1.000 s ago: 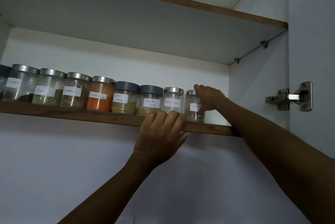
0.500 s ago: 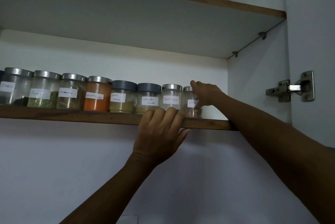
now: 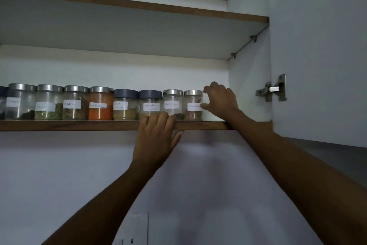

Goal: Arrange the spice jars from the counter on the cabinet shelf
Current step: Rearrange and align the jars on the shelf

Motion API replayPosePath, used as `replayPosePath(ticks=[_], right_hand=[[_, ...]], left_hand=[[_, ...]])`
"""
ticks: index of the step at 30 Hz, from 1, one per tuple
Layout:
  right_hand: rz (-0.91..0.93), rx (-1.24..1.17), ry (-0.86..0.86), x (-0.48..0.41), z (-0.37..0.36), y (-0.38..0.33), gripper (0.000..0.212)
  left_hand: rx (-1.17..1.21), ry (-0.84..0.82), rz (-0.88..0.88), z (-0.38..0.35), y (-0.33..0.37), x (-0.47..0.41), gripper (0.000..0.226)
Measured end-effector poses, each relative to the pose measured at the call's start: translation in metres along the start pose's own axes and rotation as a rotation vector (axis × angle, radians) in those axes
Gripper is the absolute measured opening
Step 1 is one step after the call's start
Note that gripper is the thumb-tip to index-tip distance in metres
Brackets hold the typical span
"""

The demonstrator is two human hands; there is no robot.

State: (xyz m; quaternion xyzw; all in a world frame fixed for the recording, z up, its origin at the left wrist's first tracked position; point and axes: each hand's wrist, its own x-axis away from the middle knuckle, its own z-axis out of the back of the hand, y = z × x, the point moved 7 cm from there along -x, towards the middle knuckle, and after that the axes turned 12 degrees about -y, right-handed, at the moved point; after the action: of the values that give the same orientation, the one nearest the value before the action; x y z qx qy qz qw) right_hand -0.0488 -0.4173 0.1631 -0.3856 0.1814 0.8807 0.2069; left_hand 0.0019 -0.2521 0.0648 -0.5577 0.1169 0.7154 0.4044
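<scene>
Several glass spice jars with white handwritten labels stand in a row along the front of the wooden shelf (image 3: pixel 79 125). One is full of orange powder (image 3: pixel 100 105), and two have dark grey lids (image 3: pixel 150 103). The rightmost jar (image 3: pixel 192 105) has a steel lid. My right hand (image 3: pixel 220 101) is just to its right on the shelf, fingers curled and apart, thumb tip touching the jar's side. My left hand (image 3: pixel 156 137) hooks its fingers over the shelf's front edge below the coriander and black pepper jars (image 3: pixel 172 103), thumb underneath.
An upper shelf (image 3: pixel 139 8) hangs close above the jars. The open cabinet door (image 3: pixel 317 46) with a metal hinge (image 3: pixel 273 89) stands at the right. The cabinet side wall (image 3: pixel 248 86) lies a short gap beyond my right hand. A wall socket (image 3: pixel 137 230) sits below.
My right hand slid right, off the front of the rightmost jar, so its label now shows. My left hand kept its hold on the shelf edge. The view shifted a little.
</scene>
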Motion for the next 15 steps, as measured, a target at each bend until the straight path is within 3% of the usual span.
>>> replayPosePath(ticks=[4,15], right_hand=[[0.008,-0.095,0.081,0.045,0.021,0.004,0.037],[0.05,-0.205,0.142,0.16,0.105,-0.032,0.024]], left_hand=[[0.034,-0.18,0.06,0.007,0.007,0.001,0.051],[0.116,-0.685,-0.039,0.055,0.016,0.043,0.075]])
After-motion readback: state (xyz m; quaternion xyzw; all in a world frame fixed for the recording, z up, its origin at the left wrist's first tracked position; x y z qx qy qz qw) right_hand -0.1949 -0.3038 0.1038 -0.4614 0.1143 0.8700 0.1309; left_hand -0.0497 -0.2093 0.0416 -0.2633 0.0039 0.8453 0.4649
